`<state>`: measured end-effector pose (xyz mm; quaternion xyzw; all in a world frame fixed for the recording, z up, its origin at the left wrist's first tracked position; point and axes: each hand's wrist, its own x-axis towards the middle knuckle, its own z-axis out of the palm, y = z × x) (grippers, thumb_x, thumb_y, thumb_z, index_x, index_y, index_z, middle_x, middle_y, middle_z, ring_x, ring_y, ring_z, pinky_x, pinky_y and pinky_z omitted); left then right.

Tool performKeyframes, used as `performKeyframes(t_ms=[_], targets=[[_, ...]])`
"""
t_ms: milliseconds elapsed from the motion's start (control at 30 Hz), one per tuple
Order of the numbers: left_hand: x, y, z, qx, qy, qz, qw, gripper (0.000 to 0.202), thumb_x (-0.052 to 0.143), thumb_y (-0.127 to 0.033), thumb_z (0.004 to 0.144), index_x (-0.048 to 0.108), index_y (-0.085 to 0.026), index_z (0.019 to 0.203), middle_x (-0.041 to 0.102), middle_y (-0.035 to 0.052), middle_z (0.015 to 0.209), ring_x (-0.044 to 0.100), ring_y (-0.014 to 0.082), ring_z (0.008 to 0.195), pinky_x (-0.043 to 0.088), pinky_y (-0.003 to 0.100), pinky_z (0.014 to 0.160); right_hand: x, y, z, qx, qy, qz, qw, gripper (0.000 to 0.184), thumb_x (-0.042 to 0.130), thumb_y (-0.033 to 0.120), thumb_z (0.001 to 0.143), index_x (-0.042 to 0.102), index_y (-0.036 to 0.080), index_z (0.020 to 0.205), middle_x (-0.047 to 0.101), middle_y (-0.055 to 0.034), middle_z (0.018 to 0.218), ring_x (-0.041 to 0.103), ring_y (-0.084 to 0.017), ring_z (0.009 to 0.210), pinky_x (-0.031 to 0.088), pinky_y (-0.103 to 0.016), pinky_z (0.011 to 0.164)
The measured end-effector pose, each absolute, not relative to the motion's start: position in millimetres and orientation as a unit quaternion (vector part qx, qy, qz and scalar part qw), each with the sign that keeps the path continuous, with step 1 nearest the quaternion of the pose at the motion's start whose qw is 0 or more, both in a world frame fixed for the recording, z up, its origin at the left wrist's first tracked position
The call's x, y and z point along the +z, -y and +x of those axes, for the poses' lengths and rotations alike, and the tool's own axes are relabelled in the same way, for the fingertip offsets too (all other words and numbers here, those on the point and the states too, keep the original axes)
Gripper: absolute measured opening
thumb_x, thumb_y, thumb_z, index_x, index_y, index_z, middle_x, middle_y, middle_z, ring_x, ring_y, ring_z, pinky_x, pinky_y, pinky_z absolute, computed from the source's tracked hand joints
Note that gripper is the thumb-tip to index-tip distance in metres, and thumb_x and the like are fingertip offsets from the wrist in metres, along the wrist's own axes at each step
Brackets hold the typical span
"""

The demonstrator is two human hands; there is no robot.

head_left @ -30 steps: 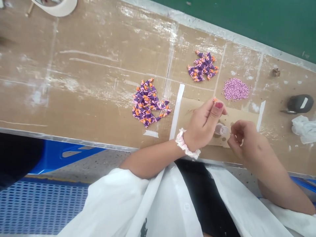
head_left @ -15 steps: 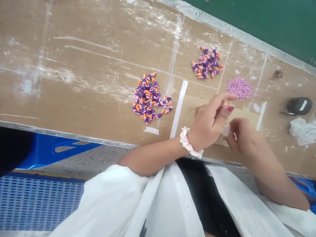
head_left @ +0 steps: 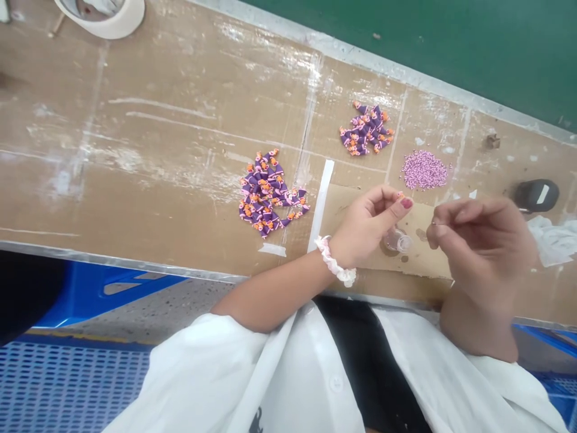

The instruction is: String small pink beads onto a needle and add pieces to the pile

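My left hand [head_left: 360, 231], with a white scrunchie [head_left: 336, 261] on its wrist, pinches a small orange-topped piece [head_left: 400, 195] between thumb and forefinger. Most of that piece is hidden by the fingers. To the right, my right hand [head_left: 484, 243] is raised a little above the table, thumb and forefinger pressed together on something too small to name. Between the hands, a small clear container [head_left: 397, 240] stands on a stained cardboard sheet [head_left: 419, 261]. Beyond them lies a heap of tiny pink beads [head_left: 424, 169].
Small purple cone-shaped pieces with orange and pink ends form a larger pile [head_left: 265, 192] on the left and a smaller pile [head_left: 367, 131] behind. A black tape measure-like object [head_left: 536, 195] and crumpled white plastic [head_left: 554, 240] lie right. A tape roll [head_left: 108, 27] sits far left.
My right hand has moved away from the clear container, rightward and up. My left forefinger has curled in toward the thumb over the small piece. The view has shifted slightly left.
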<state>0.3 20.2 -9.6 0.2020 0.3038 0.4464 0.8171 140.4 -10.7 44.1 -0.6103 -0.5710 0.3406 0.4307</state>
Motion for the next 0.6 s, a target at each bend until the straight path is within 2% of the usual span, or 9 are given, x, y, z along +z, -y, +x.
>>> performKeyframes(t_ms=[200, 333, 600], targets=[[-5.3, -17.6, -0.6, 0.382, -0.26, 0.165, 0.871, 0.033, 0.074, -0.038, 0.077, 0.047, -0.018, 0.078, 0.039, -0.0077, 0.058, 0.032, 0.0029, 0.051, 0.027, 0.016, 0.047, 27.5, 12.2, 145.4, 0.42, 0.532, -0.591, 0.437, 0.021, 0.069, 0.015, 0.076, 0.05, 0.023, 0.081, 0.057, 0.0022, 0.072, 0.054, -0.013, 0.057, 0.044, -0.028, 0.048], [-5.4, -16.3, -1.3, 0.346, -0.252, 0.181, 0.886, 0.035, 0.076, -0.041, 0.075, 0.051, -0.016, 0.078, 0.036, -0.0081, 0.055, 0.031, 0.003, 0.05, 0.026, 0.016, 0.047, 33.5, 13.6, 145.1, 0.44, 0.515, -0.592, 0.436, 0.019, 0.067, 0.011, 0.076, 0.052, 0.022, 0.08, 0.057, 0.0031, 0.071, 0.053, -0.011, 0.058, 0.044, -0.026, 0.049], [-7.7, -16.0, -0.3, 0.301, -0.295, 0.188, 0.887, 0.04, 0.079, -0.042, 0.07, 0.049, -0.015, 0.07, 0.049, -0.0063, 0.052, 0.039, 0.0017, 0.043, 0.028, 0.014, 0.041, 38.2, 24.0, 139.0, 0.399, 0.544, -0.601, 0.429, 0.02, 0.065, 0.008, 0.078, 0.054, 0.023, 0.084, 0.059, 0.0009, 0.078, 0.057, -0.013, 0.068, 0.047, -0.027, 0.056]])
